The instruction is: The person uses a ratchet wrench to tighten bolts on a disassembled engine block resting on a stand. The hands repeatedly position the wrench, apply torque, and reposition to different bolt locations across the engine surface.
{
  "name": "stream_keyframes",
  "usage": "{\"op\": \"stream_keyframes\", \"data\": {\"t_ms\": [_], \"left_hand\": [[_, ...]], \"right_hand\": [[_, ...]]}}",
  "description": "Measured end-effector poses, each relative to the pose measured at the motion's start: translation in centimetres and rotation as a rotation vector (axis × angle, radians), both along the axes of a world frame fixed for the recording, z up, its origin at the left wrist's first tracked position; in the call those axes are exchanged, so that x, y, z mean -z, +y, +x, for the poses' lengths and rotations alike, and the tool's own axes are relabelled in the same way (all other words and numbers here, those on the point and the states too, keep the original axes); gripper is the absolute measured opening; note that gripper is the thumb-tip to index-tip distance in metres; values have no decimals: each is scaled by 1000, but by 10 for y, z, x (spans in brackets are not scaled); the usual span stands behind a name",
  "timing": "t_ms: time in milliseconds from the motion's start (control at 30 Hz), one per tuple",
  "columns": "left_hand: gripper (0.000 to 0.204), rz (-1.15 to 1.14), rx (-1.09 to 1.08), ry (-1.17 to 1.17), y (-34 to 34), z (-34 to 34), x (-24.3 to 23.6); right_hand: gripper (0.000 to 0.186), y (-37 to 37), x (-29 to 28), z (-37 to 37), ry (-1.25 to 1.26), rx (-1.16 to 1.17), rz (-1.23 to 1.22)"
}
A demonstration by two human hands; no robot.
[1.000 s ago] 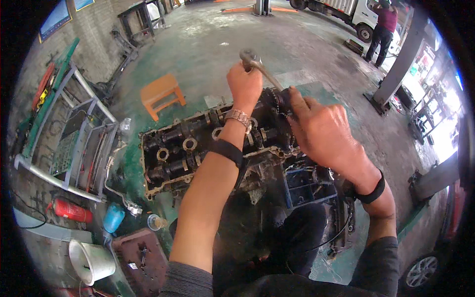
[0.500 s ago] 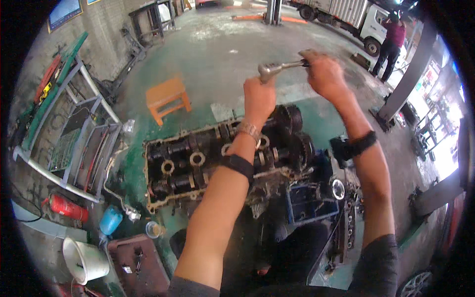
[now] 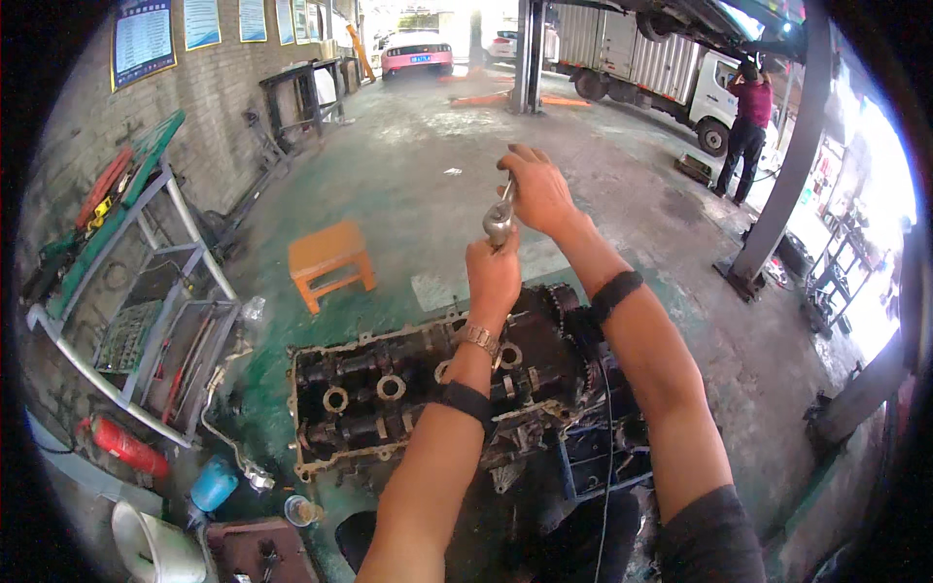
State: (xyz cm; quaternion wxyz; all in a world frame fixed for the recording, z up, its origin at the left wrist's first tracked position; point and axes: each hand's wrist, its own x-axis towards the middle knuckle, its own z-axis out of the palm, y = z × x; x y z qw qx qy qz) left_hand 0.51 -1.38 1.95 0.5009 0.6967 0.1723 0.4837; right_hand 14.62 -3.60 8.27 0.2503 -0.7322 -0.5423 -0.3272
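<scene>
Above the engine, my left hand (image 3: 494, 280) is closed just below the head of a silver ratchet wrench (image 3: 498, 225). What the fist wraps round is hidden. My right hand (image 3: 540, 192) is farther out and slightly to the right, fingers curled round the ratchet's handle, which points away from me. Under my forearms lies a dark, oily engine (image 3: 364, 408) with its top uncovered, showing camshafts, round openings and a gear (image 3: 564, 303) at the right end. The lower part of the ratchet is covered by my left hand.
An orange stool (image 3: 328, 255) stands beyond the engine. A blue tool tray (image 3: 583, 476) sits at its near right. To the left are a metal rack (image 3: 155, 321), a red fire extinguisher (image 3: 128, 449) and a white bucket (image 3: 155, 549). Lift post (image 3: 777, 185) and another person (image 3: 748, 121) are at right.
My right hand has swung left, turning the ratchet handle from pointing right to pointing away from me. My left hand stays at the ratchet head. The view has tilted up, showing more background.
</scene>
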Motion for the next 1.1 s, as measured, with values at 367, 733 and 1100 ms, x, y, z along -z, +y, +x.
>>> {"op": "stream_keyframes", "data": {"t_ms": [367,733,1100], "left_hand": [[34,-100,20,35,-5,6,1],[18,513,-123,71,1,19,27],[20,407,-13,65,2,21,30]], "right_hand": [[27,-134,-3,-56,-106,236,-49],[83,-199,10,-226,-101,-8,-439],[64,-222,-12,-203,-117,-20,-457]]}}
